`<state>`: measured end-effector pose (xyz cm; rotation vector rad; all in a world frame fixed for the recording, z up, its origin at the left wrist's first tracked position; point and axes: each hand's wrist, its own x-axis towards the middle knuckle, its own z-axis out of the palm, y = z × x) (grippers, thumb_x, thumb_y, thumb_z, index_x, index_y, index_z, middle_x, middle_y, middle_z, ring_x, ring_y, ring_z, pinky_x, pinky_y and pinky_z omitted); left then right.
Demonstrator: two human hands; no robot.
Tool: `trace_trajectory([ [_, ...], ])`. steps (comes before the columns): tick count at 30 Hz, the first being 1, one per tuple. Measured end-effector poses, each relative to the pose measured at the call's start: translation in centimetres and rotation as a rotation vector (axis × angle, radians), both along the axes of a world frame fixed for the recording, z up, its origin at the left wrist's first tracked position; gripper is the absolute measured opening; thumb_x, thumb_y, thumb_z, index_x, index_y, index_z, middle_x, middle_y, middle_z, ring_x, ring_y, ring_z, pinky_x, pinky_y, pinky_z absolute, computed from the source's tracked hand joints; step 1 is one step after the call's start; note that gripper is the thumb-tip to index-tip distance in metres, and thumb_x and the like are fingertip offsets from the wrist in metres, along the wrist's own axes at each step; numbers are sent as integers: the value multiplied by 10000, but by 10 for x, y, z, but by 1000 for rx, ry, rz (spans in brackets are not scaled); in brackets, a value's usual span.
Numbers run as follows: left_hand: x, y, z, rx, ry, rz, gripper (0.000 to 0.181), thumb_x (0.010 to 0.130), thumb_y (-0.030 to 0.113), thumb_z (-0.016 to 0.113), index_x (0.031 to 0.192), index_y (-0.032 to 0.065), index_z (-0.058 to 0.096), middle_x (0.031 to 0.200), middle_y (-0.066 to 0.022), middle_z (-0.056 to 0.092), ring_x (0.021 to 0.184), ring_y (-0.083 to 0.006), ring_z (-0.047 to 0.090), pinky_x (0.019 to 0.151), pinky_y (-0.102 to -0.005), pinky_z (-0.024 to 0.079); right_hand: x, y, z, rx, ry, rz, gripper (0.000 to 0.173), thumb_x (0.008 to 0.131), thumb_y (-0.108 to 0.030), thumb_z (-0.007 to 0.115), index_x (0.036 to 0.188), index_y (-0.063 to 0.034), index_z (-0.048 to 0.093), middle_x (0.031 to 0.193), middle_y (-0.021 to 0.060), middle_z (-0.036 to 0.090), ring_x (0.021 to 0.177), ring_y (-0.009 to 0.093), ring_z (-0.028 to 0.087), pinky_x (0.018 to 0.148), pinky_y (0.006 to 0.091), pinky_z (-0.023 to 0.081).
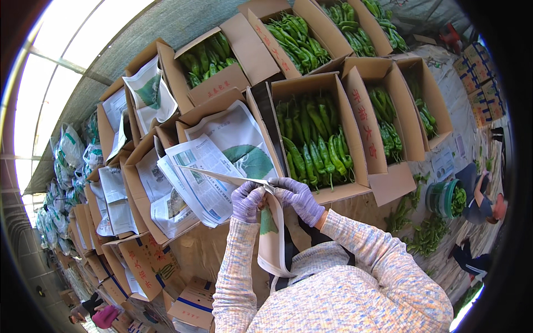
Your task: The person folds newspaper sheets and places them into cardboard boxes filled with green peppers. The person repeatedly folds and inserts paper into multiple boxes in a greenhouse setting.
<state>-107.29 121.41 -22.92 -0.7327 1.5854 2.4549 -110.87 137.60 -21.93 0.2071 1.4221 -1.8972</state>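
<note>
My left hand point(247, 201) and my right hand point(299, 199), both in purple knit gloves, grip a folded newspaper sheet point(272, 243) by its edge, close together before my chest. One end of the sheet hangs down and shows a green leaf print. Left of my hands, several newspaper sheets point(200, 175) lie on a paper-lined cardboard box point(255, 112). Just beyond my right hand stands an open cardboard box point(360, 166) with rows of long green peppers point(318, 156).
More open boxes of green peppers point(295, 41) stand beyond and to the right. Paper-lined boxes point(129, 179) and filled plastic bags point(68, 145) are at left. At right, a person point(479, 204) is beside a green bucket point(441, 199) of peppers, with loose peppers point(429, 235) on the floor.
</note>
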Motion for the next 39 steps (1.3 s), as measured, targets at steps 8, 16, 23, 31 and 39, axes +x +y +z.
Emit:
trace_trajectory([
  [8, 3, -7, 0, 14, -42, 15, 100, 751, 92, 595, 745, -8, 599, 552, -30, 520, 438, -80, 435, 413, -214, 332, -16, 11, 1, 443, 606, 23, 172, 806, -117, 584, 914, 11, 620, 732, 153, 635, 642, 158, 611, 601, 279, 479],
  [16, 5, -64, 50, 54, 29, 353, 183, 694, 122, 569, 797, -29, 562, 594, -54, 541, 408, -77, 422, 370, -205, 356, -52, 39, -34, 457, 502, -293, 108, 783, -5, 569, 877, -38, 528, 698, 16, 543, 639, 73, 506, 602, 226, 446],
  [23, 53, -175, 86, -660, 326, 419, 241, 895, 104, 442, 952, -97, 561, 829, -185, 650, 639, -200, 649, 558, -280, 562, -67, 73, -89, 538, 465, -255, 81, 739, -19, 591, 817, -32, 574, 689, 42, 596, 622, 94, 546, 601, 245, 462],
  [31, 41, -213, 130, -508, 387, 559, 164, 822, 107, 531, 851, -37, 605, 730, -130, 645, 545, -139, 606, 470, -232, 506, -62, 93, -111, 608, 237, -104, 171, 742, -84, 654, 893, -17, 610, 672, 36, 623, 611, 72, 561, 582, 227, 460],
  [39, -8, -236, 50, -2067, 76, 454, 101, 711, 92, 600, 786, 31, 572, 755, -51, 542, 610, -132, 505, 582, -281, 474, -50, 103, -101, 575, 400, 23, 198, 772, -150, 642, 894, 5, 644, 749, 85, 654, 650, 129, 583, 624, 268, 470],
])
